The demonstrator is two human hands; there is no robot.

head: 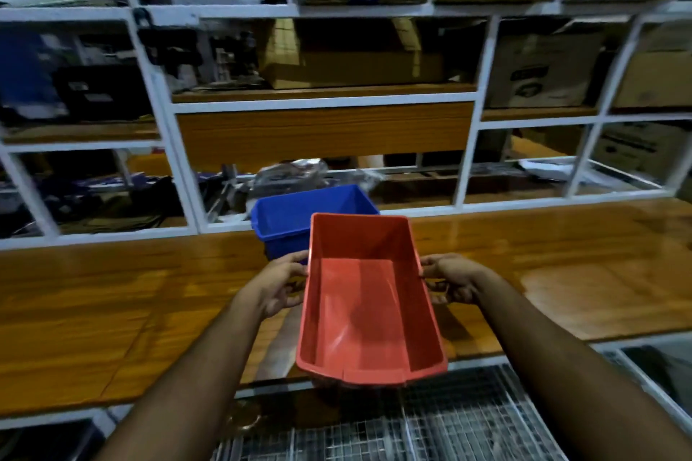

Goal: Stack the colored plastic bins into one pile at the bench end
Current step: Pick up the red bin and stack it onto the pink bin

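An empty red plastic bin (369, 314) is held over the wooden bench (131, 296), its near end past the bench's front edge. My left hand (282, 283) grips its left wall and my right hand (451, 279) grips its right wall. Behind it, an empty blue plastic bin (296, 221) stands on the bench close to the shelving; the red bin hides its near right corner.
White metal shelving (322, 103) rises behind the bench, packed with cardboard boxes (543, 71), bags and dark clutter. A wire-mesh grid (430, 419) lies below the bench's front edge. Glossy bench surface stretches to the left and right of the bins.
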